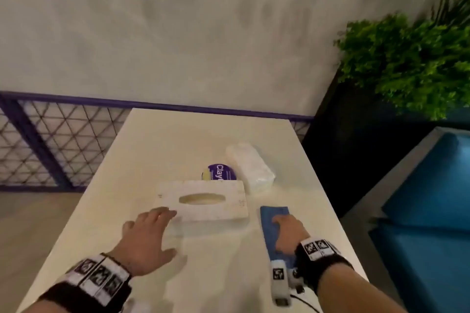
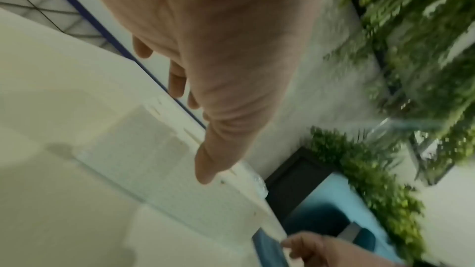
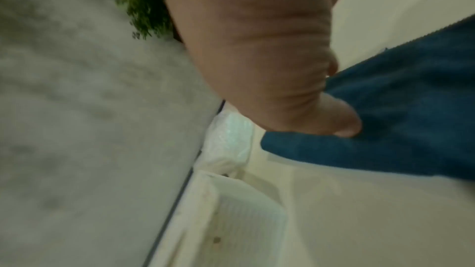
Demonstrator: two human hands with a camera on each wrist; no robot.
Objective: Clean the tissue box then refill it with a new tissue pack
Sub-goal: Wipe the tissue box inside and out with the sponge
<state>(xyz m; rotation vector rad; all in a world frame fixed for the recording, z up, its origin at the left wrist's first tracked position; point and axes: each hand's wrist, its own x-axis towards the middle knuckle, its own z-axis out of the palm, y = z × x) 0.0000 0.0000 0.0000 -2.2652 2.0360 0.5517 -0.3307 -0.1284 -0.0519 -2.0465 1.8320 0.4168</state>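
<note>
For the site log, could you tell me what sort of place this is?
Probably a café or restaurant seating area: a white table against a purple mesh railing, a branded coaster, and leafy plants beside a blue bench.

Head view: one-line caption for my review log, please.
Left hand reaches the white tissue box; right hand rests on a blue cloth.

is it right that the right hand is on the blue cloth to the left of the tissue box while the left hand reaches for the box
Not quite. The head view shows the blue cloth lying to the right of the tissue box, not the left. The rest holds: the right hand is on the cloth, and the left hand reaches for the box.
</note>
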